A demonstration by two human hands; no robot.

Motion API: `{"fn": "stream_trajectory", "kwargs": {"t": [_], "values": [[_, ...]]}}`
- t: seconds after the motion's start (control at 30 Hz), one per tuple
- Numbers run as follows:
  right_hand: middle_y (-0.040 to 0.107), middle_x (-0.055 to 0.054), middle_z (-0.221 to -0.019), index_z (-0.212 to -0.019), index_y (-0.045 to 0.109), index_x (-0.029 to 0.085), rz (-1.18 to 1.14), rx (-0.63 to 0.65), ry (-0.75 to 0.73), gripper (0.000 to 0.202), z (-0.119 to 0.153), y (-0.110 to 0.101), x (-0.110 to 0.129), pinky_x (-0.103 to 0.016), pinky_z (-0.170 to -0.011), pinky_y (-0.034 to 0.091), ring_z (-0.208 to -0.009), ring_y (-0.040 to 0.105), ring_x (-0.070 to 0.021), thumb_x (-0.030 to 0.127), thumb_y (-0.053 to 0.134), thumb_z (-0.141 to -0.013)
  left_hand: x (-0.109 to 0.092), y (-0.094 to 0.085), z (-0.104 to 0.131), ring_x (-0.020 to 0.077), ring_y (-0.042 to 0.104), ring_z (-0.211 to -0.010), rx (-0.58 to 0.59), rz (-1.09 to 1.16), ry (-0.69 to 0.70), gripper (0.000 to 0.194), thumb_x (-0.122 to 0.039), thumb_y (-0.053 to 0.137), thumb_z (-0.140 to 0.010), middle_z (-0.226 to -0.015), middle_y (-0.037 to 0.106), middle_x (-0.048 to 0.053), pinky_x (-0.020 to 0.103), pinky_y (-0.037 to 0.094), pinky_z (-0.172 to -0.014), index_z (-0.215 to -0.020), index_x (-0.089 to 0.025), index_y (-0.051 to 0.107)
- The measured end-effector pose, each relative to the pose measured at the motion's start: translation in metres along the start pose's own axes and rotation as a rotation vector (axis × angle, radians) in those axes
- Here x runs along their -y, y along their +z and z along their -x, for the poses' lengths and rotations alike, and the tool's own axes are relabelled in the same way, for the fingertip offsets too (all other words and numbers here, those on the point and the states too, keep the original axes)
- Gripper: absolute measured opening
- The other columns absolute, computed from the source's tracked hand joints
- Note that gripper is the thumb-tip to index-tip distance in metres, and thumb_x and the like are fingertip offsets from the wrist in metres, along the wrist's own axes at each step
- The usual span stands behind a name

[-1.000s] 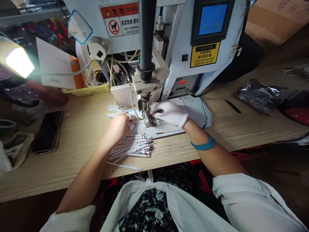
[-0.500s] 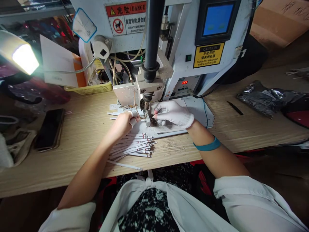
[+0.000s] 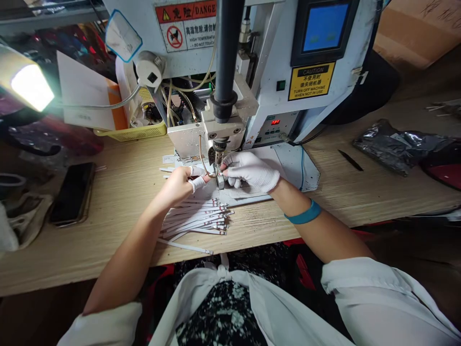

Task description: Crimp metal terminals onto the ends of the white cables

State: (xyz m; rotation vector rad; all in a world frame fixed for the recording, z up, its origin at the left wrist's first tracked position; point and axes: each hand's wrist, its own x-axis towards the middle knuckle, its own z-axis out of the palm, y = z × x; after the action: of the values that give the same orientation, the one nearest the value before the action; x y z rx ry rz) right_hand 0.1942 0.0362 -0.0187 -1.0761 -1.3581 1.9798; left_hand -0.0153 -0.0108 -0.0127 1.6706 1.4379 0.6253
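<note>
My left hand (image 3: 180,186), with white covers on thumb and forefinger, pinches at the left of the machine's working head (image 3: 219,153). Whatever lies between those fingertips is too small to make out. From the other side my right hand (image 3: 254,172), in a white glove with bare fingertips, is closed in a pinch right by the head's tip. Its fingers hide what they grip. A small metal block (image 3: 220,181) stands between the two hands. Below the left hand lies a pile of thin white strips (image 3: 190,222) with small dark and red marks at their right ends.
The white machine (image 3: 268,103) carries a blue screen (image 3: 326,28) and high-temperature warning labels. On the left are a phone (image 3: 74,192), a lit lamp (image 3: 31,86) and a yellow basket (image 3: 133,133). A dark pointed tool (image 3: 350,160) and a silvery bag (image 3: 399,144) lie right.
My right hand has moved left, closer to the head's tip and to my left hand. My left hand has shifted slightly, its covered fingers still pinched.
</note>
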Motion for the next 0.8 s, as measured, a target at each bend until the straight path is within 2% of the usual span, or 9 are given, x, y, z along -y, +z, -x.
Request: {"fn": "stream_trajectory", "kwargs": {"t": [0.3, 0.63, 0.8], "values": [[0.051, 0.006, -0.051, -0.080, 0.053, 0.015, -0.042, 0.026, 0.041, 0.014, -0.002, 0.003, 0.000, -0.011, -0.030, 0.024, -0.036, 0.041, -0.0033, 0.003, 0.060, -0.076, -0.016, 0.008, -0.003, 0.0153, 0.050, -0.064, -0.004, 0.103, -0.068, 0.040, -0.054, 0.068, -0.064, -0.066, 0.060, 0.003, 0.024, 0.039, -0.058, -0.063, -0.015, 0.062], [0.053, 0.005, -0.051, -0.079, 0.054, 0.016, -0.074, 0.040, 0.032, 0.016, -0.002, 0.004, 0.000, -0.011, -0.030, 0.025, -0.037, 0.042, -0.0042, 0.004, 0.063, -0.075, -0.027, 0.012, -0.003, 0.0109, 0.042, -0.055, -0.005, 0.175, -0.167, 0.037, -0.049, 0.072, -0.057, -0.055, 0.054, -0.002, 0.023, 0.035, -0.053, -0.057, -0.015, 0.059], [0.050, 0.006, -0.048, -0.078, 0.054, 0.016, -0.056, 0.030, 0.052, 0.016, -0.001, 0.004, 0.002, -0.013, -0.029, 0.029, -0.036, 0.042, -0.0051, 0.003, 0.063, -0.075, -0.028, 0.014, -0.003, 0.0126, 0.049, -0.060, -0.040, 0.217, -0.165, 0.036, -0.048, 0.074, -0.055, -0.060, 0.059, -0.001, 0.023, 0.039, -0.057, -0.059, -0.015, 0.061]]}}
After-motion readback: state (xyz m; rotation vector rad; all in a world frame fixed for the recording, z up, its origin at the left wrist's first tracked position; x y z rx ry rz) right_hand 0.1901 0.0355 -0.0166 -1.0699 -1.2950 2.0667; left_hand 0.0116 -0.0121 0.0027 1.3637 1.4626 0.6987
